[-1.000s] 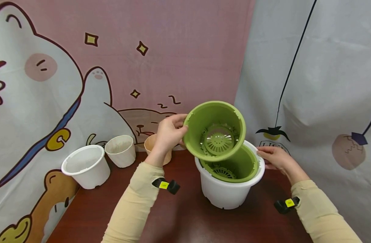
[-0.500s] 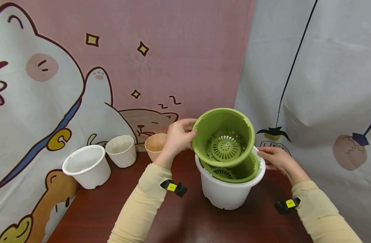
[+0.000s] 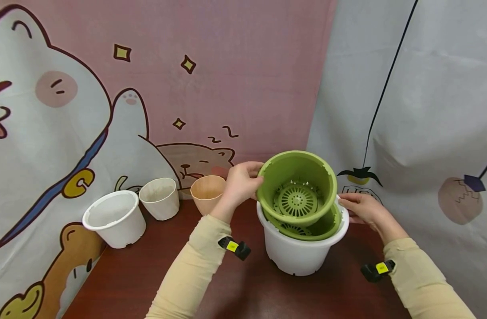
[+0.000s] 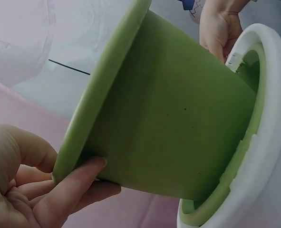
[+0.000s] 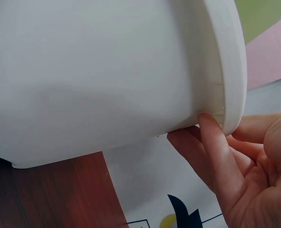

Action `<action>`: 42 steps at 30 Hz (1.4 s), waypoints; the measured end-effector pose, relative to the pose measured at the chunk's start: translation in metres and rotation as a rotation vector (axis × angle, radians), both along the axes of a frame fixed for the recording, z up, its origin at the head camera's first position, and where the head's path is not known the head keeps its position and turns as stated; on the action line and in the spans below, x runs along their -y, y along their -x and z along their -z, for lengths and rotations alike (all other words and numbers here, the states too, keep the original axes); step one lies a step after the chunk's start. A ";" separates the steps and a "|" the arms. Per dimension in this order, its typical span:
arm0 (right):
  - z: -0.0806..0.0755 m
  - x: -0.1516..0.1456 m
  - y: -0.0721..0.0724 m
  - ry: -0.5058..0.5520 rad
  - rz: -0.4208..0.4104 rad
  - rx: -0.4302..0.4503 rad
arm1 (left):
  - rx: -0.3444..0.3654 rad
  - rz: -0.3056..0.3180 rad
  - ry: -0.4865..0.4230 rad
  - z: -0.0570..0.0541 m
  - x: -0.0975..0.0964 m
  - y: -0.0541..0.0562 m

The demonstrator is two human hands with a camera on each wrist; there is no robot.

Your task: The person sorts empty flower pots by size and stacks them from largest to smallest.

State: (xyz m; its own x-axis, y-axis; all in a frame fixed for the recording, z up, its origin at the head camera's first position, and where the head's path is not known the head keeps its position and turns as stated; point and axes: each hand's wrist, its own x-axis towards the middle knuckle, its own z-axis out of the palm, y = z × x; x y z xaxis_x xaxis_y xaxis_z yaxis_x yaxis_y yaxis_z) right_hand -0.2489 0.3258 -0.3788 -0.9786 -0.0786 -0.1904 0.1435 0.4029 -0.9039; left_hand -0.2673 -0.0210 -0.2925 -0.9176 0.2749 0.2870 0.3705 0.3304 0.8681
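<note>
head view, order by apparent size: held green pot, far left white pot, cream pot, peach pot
1. Held green pot
2. Far left white pot
3. Cream pot and peach pot: too alike to rank, the latter partly hidden

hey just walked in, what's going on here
A person is handling a nest of plastic pots. The left grip pinches the rim of the upper green pot, which is tilted, its lower end at the mouth of the lower green pot. That one sits inside the white outer pot, whose rim the right grip holds. A second white pot, a cream pot and a peach pot stand off to the left on the table.
</note>
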 end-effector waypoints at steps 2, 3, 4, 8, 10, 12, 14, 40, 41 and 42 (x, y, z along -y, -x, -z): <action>0.000 0.000 0.000 -0.006 0.005 0.002 | 0.002 0.001 0.011 0.002 -0.001 0.001; -0.001 0.000 0.000 -0.007 0.006 0.002 | 0.005 0.002 0.015 0.003 -0.002 0.002; 0.000 0.000 0.000 -0.010 0.007 0.001 | 0.010 0.004 0.017 0.003 -0.002 0.002; -0.001 0.001 0.000 -0.005 0.007 -0.002 | 0.032 0.006 0.021 0.006 -0.005 0.004; 0.000 0.000 0.000 -0.001 0.003 -0.004 | 0.040 0.002 0.026 0.008 -0.007 0.005; -0.001 0.001 0.000 0.004 0.003 -0.004 | 0.050 0.000 0.026 0.009 -0.010 0.005; -0.001 0.001 0.000 0.007 -0.001 -0.007 | 0.061 -0.008 0.032 0.010 -0.012 0.006; 0.001 0.001 0.000 0.004 0.010 -0.015 | 0.140 -0.099 0.209 0.028 -0.032 0.014; 0.001 0.000 0.000 0.003 0.008 -0.016 | 0.142 -0.098 0.213 0.028 -0.032 0.014; 0.001 0.001 0.000 0.004 0.009 -0.015 | 0.144 -0.097 0.218 0.028 -0.033 0.014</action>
